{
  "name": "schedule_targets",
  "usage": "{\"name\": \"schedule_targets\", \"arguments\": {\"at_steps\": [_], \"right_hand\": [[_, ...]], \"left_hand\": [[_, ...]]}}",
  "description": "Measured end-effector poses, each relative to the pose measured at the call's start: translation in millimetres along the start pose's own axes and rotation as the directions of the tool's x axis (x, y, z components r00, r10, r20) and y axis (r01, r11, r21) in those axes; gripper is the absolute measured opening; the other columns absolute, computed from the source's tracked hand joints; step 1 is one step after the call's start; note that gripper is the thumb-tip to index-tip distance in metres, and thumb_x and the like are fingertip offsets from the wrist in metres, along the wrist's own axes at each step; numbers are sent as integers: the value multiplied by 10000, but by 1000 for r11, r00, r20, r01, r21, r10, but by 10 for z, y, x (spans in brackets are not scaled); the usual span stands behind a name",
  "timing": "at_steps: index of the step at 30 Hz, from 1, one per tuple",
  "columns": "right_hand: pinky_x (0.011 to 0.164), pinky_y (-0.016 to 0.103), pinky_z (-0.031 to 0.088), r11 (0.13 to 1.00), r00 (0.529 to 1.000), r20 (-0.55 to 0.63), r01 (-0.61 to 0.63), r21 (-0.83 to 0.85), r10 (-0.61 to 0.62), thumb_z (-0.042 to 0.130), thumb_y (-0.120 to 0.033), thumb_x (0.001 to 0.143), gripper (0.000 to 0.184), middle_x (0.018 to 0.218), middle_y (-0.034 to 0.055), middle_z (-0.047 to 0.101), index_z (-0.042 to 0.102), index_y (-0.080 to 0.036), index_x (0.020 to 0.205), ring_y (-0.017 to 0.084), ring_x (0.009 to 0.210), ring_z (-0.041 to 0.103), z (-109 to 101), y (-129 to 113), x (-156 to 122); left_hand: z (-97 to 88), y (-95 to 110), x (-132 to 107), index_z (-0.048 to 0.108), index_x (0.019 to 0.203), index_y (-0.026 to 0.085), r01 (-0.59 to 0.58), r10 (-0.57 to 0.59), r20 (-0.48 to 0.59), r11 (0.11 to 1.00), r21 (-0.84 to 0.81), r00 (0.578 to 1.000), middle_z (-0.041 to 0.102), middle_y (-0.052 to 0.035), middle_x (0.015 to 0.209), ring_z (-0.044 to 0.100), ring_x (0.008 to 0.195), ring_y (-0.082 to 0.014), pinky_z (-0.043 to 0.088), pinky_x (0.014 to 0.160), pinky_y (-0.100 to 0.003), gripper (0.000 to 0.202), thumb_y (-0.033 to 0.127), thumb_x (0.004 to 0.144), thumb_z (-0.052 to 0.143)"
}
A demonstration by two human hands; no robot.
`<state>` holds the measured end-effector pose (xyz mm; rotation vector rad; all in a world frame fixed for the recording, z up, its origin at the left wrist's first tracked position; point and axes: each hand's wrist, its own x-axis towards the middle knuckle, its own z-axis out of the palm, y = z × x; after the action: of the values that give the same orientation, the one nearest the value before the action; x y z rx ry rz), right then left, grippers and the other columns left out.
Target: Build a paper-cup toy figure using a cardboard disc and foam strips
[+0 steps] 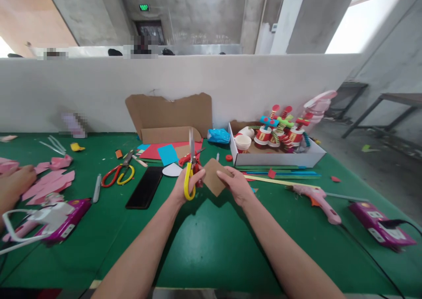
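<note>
A brown square of cardboard point(215, 181), turned corner-down, is held above the green table between my two hands. My left hand point(180, 187) pinches its left edge with the thumb and also has a pair of scissors point(188, 182) in its grip, yellow handle toward me and blades pointing up. On the opposite edge, the thumb and fingers of my right hand point(240, 187) are closed on the cardboard. Just beyond lie red paper point(154, 151), a blue paper square point(168, 154) and a white paper piece point(172, 170). A black phone point(145, 188) rests left of my left hand.
A white box point(273, 160) with paper-cup figures stands at back right. Right of my arm lie a pink glue gun point(316, 198) and a purple power strip point(379, 224). More scissors point(119, 172) lie at left. Another person's hand point(15, 187) touches pink paper at far left.
</note>
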<state>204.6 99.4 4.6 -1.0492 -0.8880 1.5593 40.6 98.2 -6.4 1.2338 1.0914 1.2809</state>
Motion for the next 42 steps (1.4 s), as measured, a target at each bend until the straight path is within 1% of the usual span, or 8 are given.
{"name": "schedule_targets", "arguments": {"at_steps": [8, 16, 21, 24, 29, 36, 39, 42], "right_hand": [[640, 256, 509, 955, 997, 36, 57, 292, -71, 776, -358, 608, 403, 991, 26, 700, 627, -221, 957, 159, 788, 637, 98, 269, -32], [487, 188, 419, 977, 987, -58, 155, 146, -148, 811, -269, 548, 320, 746, -26, 674, 653, -192, 815, 97, 606, 546, -108, 160, 68], [636, 260, 503, 935, 991, 4, 127, 330, -136, 792, -313, 600, 323, 867, -5, 704, 632, -218, 864, 151, 769, 624, 1, 217, 13], [674, 326, 529, 944, 994, 74, 55, 326, -83, 765, -372, 633, 322, 824, 18, 713, 632, -212, 880, 195, 778, 645, 44, 251, -19], [891, 350, 500, 929, 964, -76, 264, 259, -253, 775, -316, 610, 371, 985, 12, 710, 608, -230, 929, 199, 995, 627, -117, 100, 51], [809, 352, 543, 916, 930, -181, 353, 191, -321, 744, -350, 657, 328, 952, 0, 715, 587, -230, 919, 186, 908, 657, -283, -34, 119], [783, 356, 554, 924, 943, -171, 318, 215, -285, 764, -343, 624, 341, 917, 4, 724, 598, -220, 895, 196, 880, 666, -269, -25, 110], [779, 349, 559, 934, 965, -141, 251, 253, -221, 772, -313, 611, 365, 953, 10, 726, 612, -220, 926, 204, 906, 666, -256, -21, 95]], "left_hand": [[158, -100, -21, 508, 766, 168, -47, 16, -196, 987, -154, 980, 572, 33, 649, 554, 519, -98, 490, 504, -226, 330, 351, 621, 741], [214, -135, -81, 551, 830, 144, 72, -78, -41, 988, -133, 996, 590, 23, 572, 587, 498, -133, 499, 494, -252, 360, 350, 617, 756], [336, -114, -111, 520, 808, 157, 77, -96, -91, 979, -190, 991, 603, 17, 613, 621, 532, -152, 540, 542, -290, 400, 361, 573, 771], [336, -85, -127, 540, 801, 154, 83, -80, 37, 992, -97, 996, 595, 4, 594, 609, 522, -156, 518, 523, -283, 340, 352, 610, 740], [102, -9, -123, 523, 792, 192, -37, 7, 158, 981, 189, 987, 568, 18, 626, 528, 456, -119, 433, 464, -248, 174, 294, 703, 632], [8, 166, -178, 502, 799, 243, -151, 80, 135, 708, 690, 988, 524, 21, 623, 490, 530, -151, 307, 522, -239, 65, 254, 755, 549], [44, 266, -203, 466, 824, 239, -116, 8, 129, 496, 861, 992, 499, 14, 596, 500, 531, -179, 268, 531, -249, 47, 270, 802, 493], [38, 354, -230, 451, 873, 226, -39, -33, 58, 408, 912, 998, 476, 16, 585, 483, 495, -176, 247, 513, -247, 98, 246, 790, 502]]}}
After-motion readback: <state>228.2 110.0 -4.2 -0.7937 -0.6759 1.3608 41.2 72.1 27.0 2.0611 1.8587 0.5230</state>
